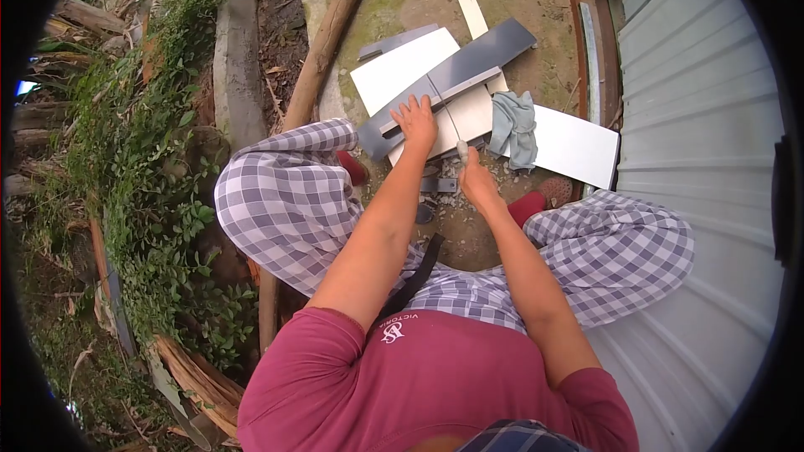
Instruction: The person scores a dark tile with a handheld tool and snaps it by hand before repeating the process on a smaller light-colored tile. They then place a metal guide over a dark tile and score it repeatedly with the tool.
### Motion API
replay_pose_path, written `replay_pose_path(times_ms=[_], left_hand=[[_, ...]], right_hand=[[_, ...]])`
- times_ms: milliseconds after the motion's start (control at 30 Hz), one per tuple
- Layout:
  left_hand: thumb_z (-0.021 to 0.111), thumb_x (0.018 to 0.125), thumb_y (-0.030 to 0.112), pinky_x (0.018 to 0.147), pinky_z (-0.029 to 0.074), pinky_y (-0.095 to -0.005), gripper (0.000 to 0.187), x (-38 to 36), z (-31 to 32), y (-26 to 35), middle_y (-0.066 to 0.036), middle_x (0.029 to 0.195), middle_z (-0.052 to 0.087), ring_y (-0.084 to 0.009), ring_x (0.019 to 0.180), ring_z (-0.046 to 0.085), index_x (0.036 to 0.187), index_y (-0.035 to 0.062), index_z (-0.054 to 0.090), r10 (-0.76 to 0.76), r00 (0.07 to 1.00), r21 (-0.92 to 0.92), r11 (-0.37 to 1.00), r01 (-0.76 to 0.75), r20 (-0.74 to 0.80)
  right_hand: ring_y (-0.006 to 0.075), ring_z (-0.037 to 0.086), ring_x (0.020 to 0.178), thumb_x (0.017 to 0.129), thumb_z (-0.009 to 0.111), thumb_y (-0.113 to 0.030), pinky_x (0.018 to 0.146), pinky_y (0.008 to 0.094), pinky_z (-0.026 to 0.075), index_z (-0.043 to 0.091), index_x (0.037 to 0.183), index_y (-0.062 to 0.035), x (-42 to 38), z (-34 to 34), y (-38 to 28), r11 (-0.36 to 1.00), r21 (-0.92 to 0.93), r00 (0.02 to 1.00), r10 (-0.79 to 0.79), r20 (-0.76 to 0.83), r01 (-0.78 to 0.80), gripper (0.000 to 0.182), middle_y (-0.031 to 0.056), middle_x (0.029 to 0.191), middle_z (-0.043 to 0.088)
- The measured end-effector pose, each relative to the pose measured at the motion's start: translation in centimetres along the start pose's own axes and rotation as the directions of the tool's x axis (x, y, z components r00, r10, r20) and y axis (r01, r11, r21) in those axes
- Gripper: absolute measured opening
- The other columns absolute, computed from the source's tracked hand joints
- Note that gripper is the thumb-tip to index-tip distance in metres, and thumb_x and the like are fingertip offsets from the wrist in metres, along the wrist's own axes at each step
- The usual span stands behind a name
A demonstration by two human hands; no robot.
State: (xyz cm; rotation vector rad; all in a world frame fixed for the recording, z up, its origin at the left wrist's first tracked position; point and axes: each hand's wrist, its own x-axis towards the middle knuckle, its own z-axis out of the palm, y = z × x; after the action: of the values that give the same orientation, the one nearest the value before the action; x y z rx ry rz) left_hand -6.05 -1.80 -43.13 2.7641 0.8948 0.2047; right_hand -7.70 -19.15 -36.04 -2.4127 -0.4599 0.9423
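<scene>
My left hand (416,124) lies with fingers spread on a long dark grey panel (494,46) and the narrow light strip (479,84) along it, pressing from above. In my right hand (478,182), fingers wrapped round its pale handle, is a thin-bladed tool (462,149). Its slim dark blade slants up and left across the panel, just right of my left fingers. Beneath the panel lie white boards (398,67). A crumpled grey-green cloth (512,128) rests right of the tool, overlapping another white board (574,146).
A long wooden pole (331,38) runs along the left side, beside green plants (159,117). At the right stands a corrugated metal sheet (695,117). More pale board pieces (467,2) lie ahead. A small grey metal piece (439,185) is between my feet.
</scene>
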Motion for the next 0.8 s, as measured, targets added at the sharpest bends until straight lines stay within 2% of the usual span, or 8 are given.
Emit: replay_pose_path(times_ms=[200,267,700,800], left_hand=[[0.062,0.076,0.015,0.099,0.021,-0.0624,0.032,0.03,-0.22,0.07,-0.016,0.123,0.044,-0.0374,0.111,0.042,0.106,0.0104,0.049,-0.013,0.999,0.018,1.000,0.012,0.037],[0.064,0.075,0.016,0.099,0.022,-0.0638,0.039,0.01,-0.38,0.07,-0.014,0.124,0.044,-0.0367,0.113,0.043,0.110,0.0112,0.049,-0.025,0.998,0.026,0.999,0.024,0.063],[0.065,0.074,0.016,0.099,0.022,-0.0631,0.041,-0.03,-0.55,0.23,-0.015,0.127,0.043,-0.0368,0.113,0.043,0.111,0.0102,0.050,-0.036,0.997,0.005,0.999,0.036,0.066],[0.064,0.073,0.015,0.099,0.020,-0.0624,0.038,-0.03,-0.31,0.19,-0.016,0.122,0.044,-0.0361,0.110,0.042,0.107,0.0100,0.050,-0.028,0.999,-0.006,1.000,0.029,0.024]], right_hand=[[0.0489,0.056,0.088,0.088,0.046,-0.019,0.080,0.0556,0.041,0.027,0.127,-0.0070,0.59,0.62,0.80,0.999,0.027,0.999,-0.020,-0.031,0.021,0.045,0.0325,0.090,0.059],[0.0491,0.056,0.088,0.088,0.046,-0.019,0.079,0.0557,0.041,0.028,0.126,-0.0068,0.52,0.58,0.75,0.999,0.021,0.999,-0.023,-0.038,0.024,0.044,0.0323,0.090,0.059],[0.0491,0.056,0.087,0.089,0.047,-0.020,0.078,0.0554,0.041,0.028,0.126,-0.0071,0.78,0.91,1.06,0.999,0.028,0.998,-0.027,-0.051,0.029,0.044,0.0323,0.089,0.059],[0.0494,0.056,0.087,0.089,0.047,-0.020,0.078,0.0556,0.041,0.028,0.125,-0.0072,0.92,0.96,1.13,0.999,0.024,0.998,-0.034,-0.050,0.035,0.043,0.0324,0.089,0.059]])
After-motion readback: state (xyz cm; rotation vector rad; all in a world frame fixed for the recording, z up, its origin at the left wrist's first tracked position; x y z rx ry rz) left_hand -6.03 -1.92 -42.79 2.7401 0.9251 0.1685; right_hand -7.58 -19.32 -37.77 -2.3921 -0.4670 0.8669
